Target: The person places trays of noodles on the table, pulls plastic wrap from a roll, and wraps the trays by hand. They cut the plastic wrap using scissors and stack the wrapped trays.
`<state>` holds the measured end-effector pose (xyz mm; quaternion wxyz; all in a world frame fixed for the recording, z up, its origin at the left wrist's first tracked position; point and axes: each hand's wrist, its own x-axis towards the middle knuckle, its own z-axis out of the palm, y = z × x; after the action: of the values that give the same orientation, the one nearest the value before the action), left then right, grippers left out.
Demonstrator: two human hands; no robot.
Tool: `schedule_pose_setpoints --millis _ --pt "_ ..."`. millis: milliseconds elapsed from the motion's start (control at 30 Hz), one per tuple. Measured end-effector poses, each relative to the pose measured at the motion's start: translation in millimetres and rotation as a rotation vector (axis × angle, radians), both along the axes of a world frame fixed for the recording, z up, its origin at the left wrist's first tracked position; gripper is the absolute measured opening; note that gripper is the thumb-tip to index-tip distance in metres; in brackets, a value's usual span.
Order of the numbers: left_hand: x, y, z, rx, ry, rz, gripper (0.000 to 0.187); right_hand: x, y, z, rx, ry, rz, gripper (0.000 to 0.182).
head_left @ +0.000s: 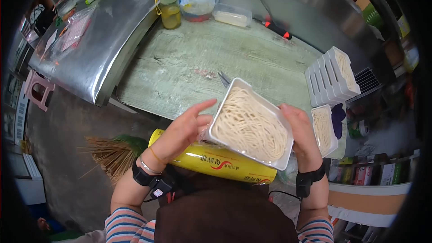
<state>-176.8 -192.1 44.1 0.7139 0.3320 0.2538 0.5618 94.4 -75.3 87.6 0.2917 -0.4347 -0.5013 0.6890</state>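
Note:
A white foam tray of pale noodles is held tilted over the table's near edge. My right hand grips its right side, thumb on the rim. My left hand is at the tray's left edge with its index finger stretched out and fingers apart; some lower fingers are partly hidden by crinkled clear film. Below the tray, against my apron, lies a yellow roll of cling film. Scissors lie behind the tray, partly covered by it.
Stacked white trays stand at the right, with another noodle tray and a dark purple item nearby. At the back are a jar, a bagged bowl and a clear container. A steel counter adjoins left.

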Motion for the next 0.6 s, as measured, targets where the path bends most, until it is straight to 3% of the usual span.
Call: schedule_pose_setpoints --millis 33,67,133,200,267,400,467,600 --pt "1.3 -2.9 0.8 0.007 0.269 0.043 0.056 2.0 3.0 3.8 0.009 -0.012 0.002 0.03" --pt "3.0 -4.4 -2.6 0.013 0.256 0.048 0.056 3.0 5.8 7.1 0.032 -0.023 -0.019 0.03" --pt "5.3 -6.1 -12.7 0.144 0.524 0.115 0.05 3.6 10.1 11.4 0.06 -0.041 -0.03 0.03" --pt "4.9 -3.6 -22.3 0.124 0.509 0.188 0.043 3.8 12.1 12.9 0.042 -0.001 -0.097 0.03" --pt "-0.1 -0.8 -28.7 0.416 0.748 0.346 0.033 3.8 11.6 16.3 0.035 0.005 -0.112 0.03" --pt "1.7 -4.5 -10.8 0.458 0.756 0.46 0.023 0.6 7.8 25.0 0.026 -0.004 -0.169 0.029" --pt "4.3 -6.1 5.9 0.282 0.801 0.442 0.015 7.0 11.3 17.1 0.022 -0.007 -0.155 0.03" --pt "1.2 -5.4 -12.4 0.368 0.773 0.363 0.014 9.3 10.0 18.8 0.034 -0.04 -0.11 0.031"
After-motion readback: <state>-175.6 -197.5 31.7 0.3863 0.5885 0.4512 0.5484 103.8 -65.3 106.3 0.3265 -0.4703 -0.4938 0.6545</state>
